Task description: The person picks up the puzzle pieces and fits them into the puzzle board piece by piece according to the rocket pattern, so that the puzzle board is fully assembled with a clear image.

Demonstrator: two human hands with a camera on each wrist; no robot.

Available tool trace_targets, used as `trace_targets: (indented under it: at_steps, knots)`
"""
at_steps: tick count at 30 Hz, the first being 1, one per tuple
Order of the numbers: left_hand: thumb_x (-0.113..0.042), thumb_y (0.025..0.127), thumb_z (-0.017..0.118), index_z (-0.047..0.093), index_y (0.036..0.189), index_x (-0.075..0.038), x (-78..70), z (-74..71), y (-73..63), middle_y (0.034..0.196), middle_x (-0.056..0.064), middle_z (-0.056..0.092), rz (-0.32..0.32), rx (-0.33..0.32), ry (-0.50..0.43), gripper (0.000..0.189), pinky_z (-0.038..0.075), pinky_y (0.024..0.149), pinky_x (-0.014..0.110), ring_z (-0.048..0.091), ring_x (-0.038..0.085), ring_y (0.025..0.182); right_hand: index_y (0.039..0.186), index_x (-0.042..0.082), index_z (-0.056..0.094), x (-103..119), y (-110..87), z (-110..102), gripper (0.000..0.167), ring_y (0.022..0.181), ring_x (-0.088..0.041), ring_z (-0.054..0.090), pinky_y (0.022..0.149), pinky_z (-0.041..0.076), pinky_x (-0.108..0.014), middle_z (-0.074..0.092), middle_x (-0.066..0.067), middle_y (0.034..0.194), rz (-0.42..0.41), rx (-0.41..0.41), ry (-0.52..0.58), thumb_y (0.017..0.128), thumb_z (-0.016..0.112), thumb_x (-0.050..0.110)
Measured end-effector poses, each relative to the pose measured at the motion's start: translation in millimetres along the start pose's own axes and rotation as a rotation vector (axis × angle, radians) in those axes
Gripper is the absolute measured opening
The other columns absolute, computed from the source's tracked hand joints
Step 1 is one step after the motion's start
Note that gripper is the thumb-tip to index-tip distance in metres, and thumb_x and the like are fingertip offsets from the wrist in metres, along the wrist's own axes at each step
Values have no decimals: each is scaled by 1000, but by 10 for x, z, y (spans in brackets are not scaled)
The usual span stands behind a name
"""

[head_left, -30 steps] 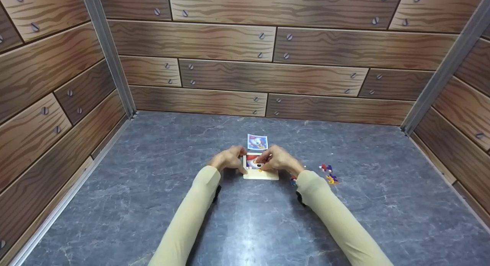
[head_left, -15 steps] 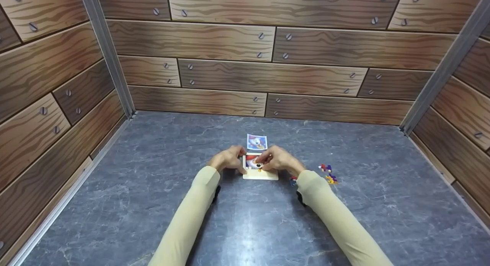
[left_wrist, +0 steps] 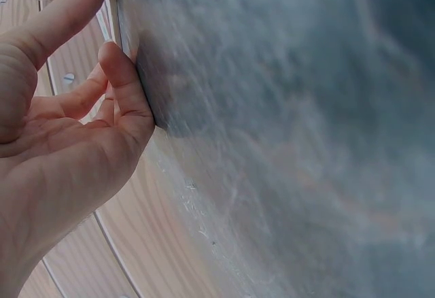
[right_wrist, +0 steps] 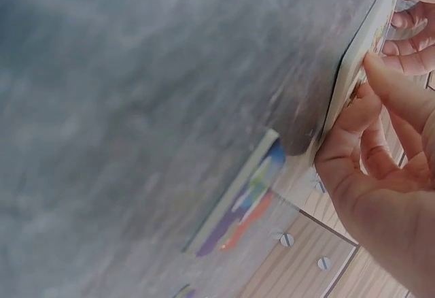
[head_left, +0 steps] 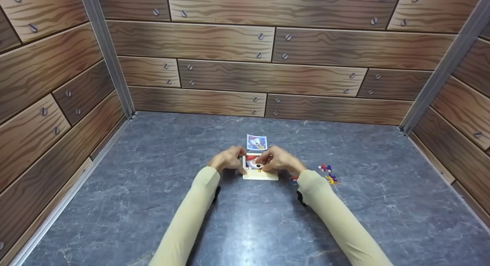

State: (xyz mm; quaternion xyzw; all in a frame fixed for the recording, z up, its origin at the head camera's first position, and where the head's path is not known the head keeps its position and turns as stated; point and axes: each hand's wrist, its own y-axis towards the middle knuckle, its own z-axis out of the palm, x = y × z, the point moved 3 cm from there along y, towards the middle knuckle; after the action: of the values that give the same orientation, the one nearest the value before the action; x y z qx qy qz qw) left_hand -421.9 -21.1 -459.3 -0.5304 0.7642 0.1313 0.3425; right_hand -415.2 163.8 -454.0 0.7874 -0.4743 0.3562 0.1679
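The left hand (head_left: 228, 159) rests against the left edge of a small puzzle board (head_left: 261, 174) on the grey table (head_left: 245, 227), its fingers curled narrowly with thumb and fingertips (left_wrist: 117, 67) touching the board's rim. The right hand (head_left: 278, 160) lies over the board's right side, its fingers (right_wrist: 380, 80) bent close together and pinching a puzzle piece (head_left: 255, 163) against the board. A picture card (head_left: 257, 142) lies just beyond the fingertips, and loose coloured pieces (head_left: 328, 173) lie to the right of the right wrist.
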Motion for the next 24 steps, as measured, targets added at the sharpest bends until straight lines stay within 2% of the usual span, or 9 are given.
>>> trace_targets:
  at_steps: [5,12,18,24]
  knots:
    - [-7,71,85,53,126,-2,5,1,-7,134,18,53,-1,-3,-7,65,37,110,39,48,30,126,112,-3,71,-48,-27,-45,34,74,-10,55,61,45,-19,69,-10,90,59,15,101,79,66,-10]
    - [-8,71,85,53,127,-1,13,0,4,132,18,54,-4,2,-8,65,38,110,39,50,30,124,123,-6,64,-128,-77,-149,37,73,-10,57,61,49,-22,67,-21,104,49,9,242,86,63,-6]
    - [-7,71,85,52,129,-1,24,2,7,135,18,53,-7,10,-32,67,36,112,39,47,30,127,122,-2,66,-178,-161,-276,36,79,-14,60,67,52,-27,69,-21,108,35,-27,171,86,67,-2]
    - [-9,72,86,53,128,-2,4,-6,5,134,17,53,-17,4,-4,66,36,111,39,48,29,126,122,-5,64,-294,-268,-406,35,83,-15,63,71,55,-30,69,-22,110,42,-34,157,87,68,2]
